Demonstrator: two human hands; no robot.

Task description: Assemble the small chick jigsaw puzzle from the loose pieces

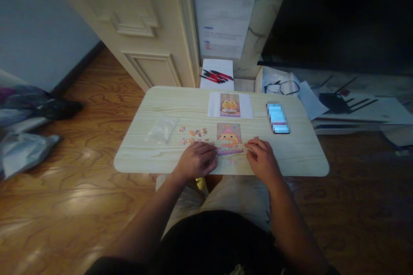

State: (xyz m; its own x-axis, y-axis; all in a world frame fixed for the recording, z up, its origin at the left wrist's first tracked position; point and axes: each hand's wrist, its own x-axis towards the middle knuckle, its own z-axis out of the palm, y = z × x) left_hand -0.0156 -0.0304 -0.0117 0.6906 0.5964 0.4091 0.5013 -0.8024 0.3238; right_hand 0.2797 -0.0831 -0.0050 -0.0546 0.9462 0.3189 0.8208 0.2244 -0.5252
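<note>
Jigsaw puzzle [229,138], a small picture of a yellow chick in a party hat, lies near the front edge of the low table [300,154], right between the person's two hands. Left hand [197,160] rests palm down with its fingers curled, the fingertips touching the puzzle's lower left edge; whether a piece is pinched under them cannot be told. Right hand [263,160] lies palm down on the other side, fingers bent, the fingertips against the puzzle's lower right corner; it too shows no clear hold on anything, and a piece under it cannot be ruled in or out.

Just left of the puzzle and above the left hand, loose puzzle pieces [194,134] are scattered on the tabletop, small and pinkish-orange. One more stray piece [232,161] lies just below the puzzle, between the two hands. Farther left sits a crumpled clear plastic bag [160,131], apart from the pieces.

Behind the puzzle, toward the far edge, a reference picture [230,105] of the same chick lies flat on a white sheet. To the right of it lies a phone [278,117], its screen blurred out.

Beyond the table, red and black pens [217,76] rest on a white pad against the wall, and papers with a black cable [280,87] spread over the wooden floor to the right.
</note>
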